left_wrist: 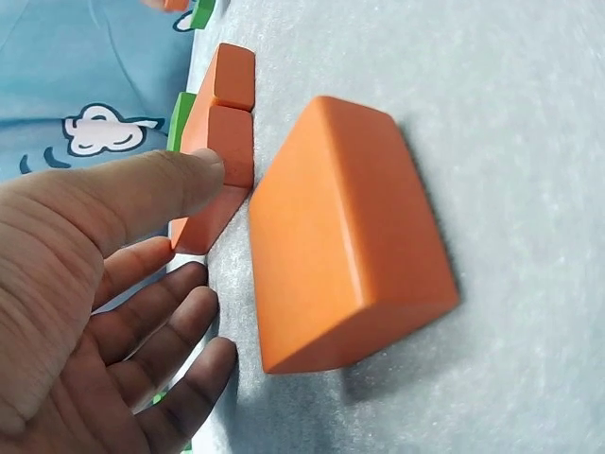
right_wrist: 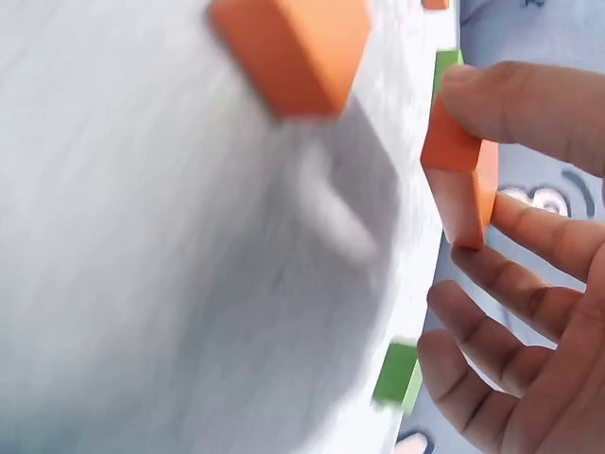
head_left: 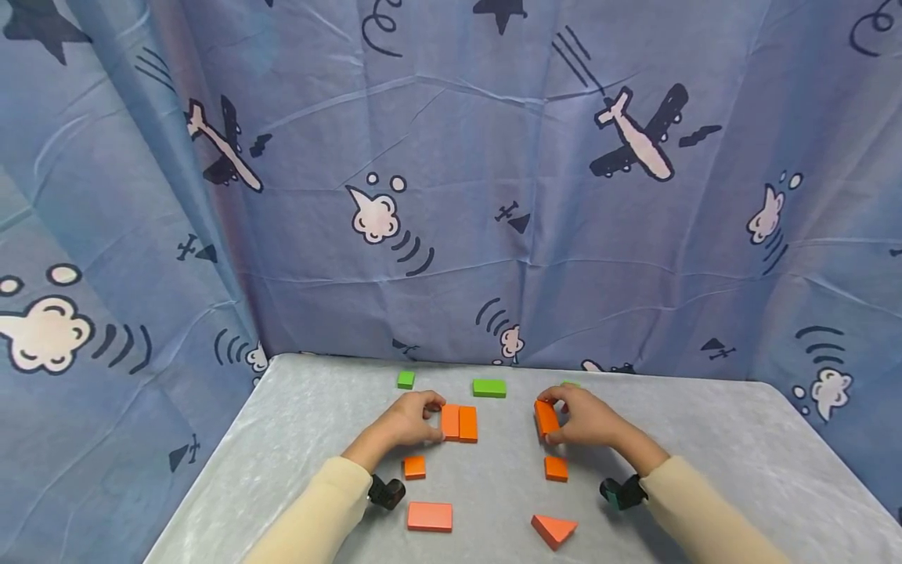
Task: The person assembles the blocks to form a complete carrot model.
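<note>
Two orange rectangular blocks lie side by side on the table in the head view. My left hand (head_left: 407, 421) pinches the left orange block (head_left: 449, 423) at its near and far ends, thumb nearest me. The second orange block (head_left: 468, 424) sits right against it. On the right, my right hand (head_left: 590, 417) grips another orange rectangular block (head_left: 546, 420) between thumb and fingertips. This block (right_wrist: 454, 142) looks tilted in the right wrist view; whether it touches the table I cannot tell. My other right fingers (right_wrist: 482, 326) are loosely bent beside it.
Green blocks (head_left: 489, 388) (head_left: 405, 380) line the back, one partly behind my right hand. Nearer me are small orange blocks (head_left: 414, 468) (head_left: 556, 469), a reddish-orange rectangular block (head_left: 430, 517) and a triangular block (head_left: 553, 530). A patterned blue curtain (head_left: 451, 235) hangs behind the table (head_left: 338, 372).
</note>
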`<move>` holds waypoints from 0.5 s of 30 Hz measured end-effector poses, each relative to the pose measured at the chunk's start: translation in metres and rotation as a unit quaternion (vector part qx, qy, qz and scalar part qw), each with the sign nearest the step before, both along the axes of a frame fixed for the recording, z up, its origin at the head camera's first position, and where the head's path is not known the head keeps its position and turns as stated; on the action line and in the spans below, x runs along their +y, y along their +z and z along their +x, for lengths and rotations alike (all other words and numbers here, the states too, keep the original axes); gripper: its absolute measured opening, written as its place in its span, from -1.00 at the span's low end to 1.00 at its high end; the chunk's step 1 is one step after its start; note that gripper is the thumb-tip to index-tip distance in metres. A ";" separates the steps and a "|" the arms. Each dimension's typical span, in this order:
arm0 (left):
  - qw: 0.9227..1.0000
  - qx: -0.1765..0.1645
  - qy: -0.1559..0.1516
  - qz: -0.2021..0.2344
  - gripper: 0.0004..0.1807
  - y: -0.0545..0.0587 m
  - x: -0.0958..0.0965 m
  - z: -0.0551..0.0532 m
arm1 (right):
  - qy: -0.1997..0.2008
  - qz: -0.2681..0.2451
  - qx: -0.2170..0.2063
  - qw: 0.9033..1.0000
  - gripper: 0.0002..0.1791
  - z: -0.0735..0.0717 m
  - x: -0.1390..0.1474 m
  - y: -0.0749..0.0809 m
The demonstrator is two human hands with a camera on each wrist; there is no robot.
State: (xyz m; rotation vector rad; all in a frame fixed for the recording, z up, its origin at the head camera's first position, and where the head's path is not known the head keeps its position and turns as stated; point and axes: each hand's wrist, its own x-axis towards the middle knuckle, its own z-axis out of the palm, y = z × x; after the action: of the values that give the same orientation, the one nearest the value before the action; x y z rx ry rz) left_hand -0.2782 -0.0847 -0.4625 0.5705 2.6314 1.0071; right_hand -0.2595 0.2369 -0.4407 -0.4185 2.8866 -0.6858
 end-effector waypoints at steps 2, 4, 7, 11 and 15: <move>1.000 -0.001 0.000 0.003 -0.43 0.000 -0.001 -0.001 | 0.002 -0.001 -0.002 1.000 -0.33 -0.002 -0.009 0.001; 1.000 -0.001 0.000 0.006 -0.43 0.000 -0.001 -0.001 | -0.001 0.004 -0.003 1.000 -0.34 -0.003 -0.019 0.001; 1.000 -0.001 0.001 0.011 -0.42 -0.001 -0.002 -0.002 | 0.004 0.006 0.002 1.000 -0.35 -0.005 -0.035 0.002; 1.000 0.001 0.001 0.011 -0.42 -0.003 -0.004 -0.003 | 0.022 0.005 0.012 1.000 -0.37 -0.007 -0.055 0.003; 1.000 0.001 0.001 0.005 -0.42 -0.004 -0.004 -0.004 | 0.033 0.008 0.015 0.999 -0.39 -0.007 -0.072 0.002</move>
State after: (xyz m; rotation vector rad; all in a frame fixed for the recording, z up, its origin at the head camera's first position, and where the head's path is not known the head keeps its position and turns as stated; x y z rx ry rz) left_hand -0.2820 -0.0888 -0.4664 0.5720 2.6303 1.0216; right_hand -0.2669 0.1652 -0.4387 -0.5252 2.8895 -0.6499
